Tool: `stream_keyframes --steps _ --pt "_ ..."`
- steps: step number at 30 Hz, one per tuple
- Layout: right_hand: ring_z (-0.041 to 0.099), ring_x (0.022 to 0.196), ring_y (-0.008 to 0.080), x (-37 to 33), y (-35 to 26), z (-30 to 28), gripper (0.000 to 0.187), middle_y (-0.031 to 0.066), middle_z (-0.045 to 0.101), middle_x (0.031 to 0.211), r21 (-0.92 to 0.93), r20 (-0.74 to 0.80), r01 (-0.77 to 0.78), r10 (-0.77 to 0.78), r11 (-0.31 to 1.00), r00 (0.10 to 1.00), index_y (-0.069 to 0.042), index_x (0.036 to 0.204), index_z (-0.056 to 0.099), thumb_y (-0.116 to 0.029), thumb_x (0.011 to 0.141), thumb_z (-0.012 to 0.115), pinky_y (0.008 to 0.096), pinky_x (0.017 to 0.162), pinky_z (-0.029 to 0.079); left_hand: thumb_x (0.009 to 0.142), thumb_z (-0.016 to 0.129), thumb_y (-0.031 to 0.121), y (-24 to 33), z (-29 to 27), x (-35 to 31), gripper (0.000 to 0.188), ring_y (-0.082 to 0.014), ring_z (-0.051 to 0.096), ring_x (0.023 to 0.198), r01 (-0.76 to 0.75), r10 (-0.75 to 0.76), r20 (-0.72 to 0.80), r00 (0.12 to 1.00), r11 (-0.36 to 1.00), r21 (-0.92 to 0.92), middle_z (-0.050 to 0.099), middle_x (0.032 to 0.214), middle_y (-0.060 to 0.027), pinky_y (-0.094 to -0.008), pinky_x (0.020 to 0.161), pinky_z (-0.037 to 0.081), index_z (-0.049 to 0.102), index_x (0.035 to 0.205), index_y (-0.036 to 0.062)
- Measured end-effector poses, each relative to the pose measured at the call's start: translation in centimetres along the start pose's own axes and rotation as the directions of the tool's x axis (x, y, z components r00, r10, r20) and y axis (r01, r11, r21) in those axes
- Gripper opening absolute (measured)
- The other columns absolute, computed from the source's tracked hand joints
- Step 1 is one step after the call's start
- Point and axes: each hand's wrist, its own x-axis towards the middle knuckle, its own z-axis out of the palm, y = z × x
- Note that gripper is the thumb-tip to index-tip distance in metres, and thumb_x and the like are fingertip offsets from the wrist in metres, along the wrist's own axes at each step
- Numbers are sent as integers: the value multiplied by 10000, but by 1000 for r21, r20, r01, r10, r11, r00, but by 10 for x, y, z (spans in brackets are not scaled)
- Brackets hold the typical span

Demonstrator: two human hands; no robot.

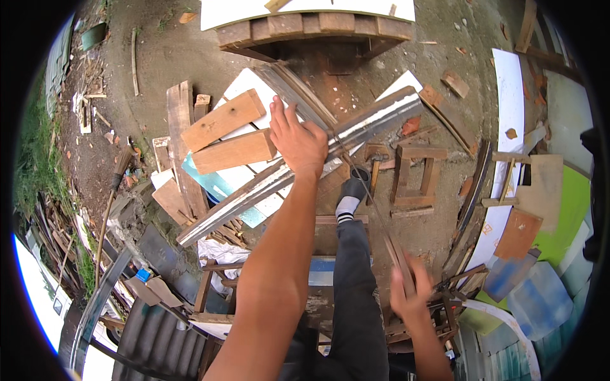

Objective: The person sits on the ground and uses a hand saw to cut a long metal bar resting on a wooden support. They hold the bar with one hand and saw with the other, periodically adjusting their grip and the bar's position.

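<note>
My left hand (pixel 297 136) holds down a long wooden beam (pixel 375 120) with a whitish stripe along it. Its fingers reach past the beam's far edge, and what lies under the palm is hidden. The beam runs slantwise from lower left to upper right. In my right hand (pixel 410 289), slightly blurred, is the handle of a handsaw (pixel 380 222). The narrow blade, seen nearly edge-on, stretches up to the beam just right of my left hand. Two short boards (pixel 222 120) lie beside my left fingers, over white and light-blue panels (pixel 248 82).
My foot in a dark shoe (pixel 357 183) stands below the beam, beside a hammer (pixel 373 174) and a rectangular wooden frame (pixel 416 174). A wooden table (pixel 318 24) stands at the far side. A broom (pixel 114 190) leans at left; panels (pixel 540 305) pile up at right.
</note>
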Motion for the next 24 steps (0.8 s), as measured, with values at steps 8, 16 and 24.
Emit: stream_keyframes --steps 8,16,24 --pt "678 788 470 84 62 95 371 262 696 809 180 -54 11 -1 984 999 -51 1237 584 -268 938 623 505 716 551 812 529 123 -1 -1 4 467 -321 364 1408 -23 24 -41 999 1000 18 426 1507 -138 -459 1101 316 526 1273 49" --pt "686 813 459 69 53 81 430 268 702 887 212 -8 -47 50 976 999 -30 1289 538 -254 936 637 499 715 546 826 533 122 -2 3 0 489 -321 304 1456 -56 56 7 998 997 47 356 1558 -155 -464 1139 290 513 1310 57" --pt "736 802 345 63 110 109 402 209 724 880 287 -218 275 -217 917 951 8 1269 584 -166 914 659 368 688 563 817 525 111 -1 0 -4 506 -347 279 1464 -50 49 38 998 998 33 338 1562 -182 -482 1160 262 504 1320 54"
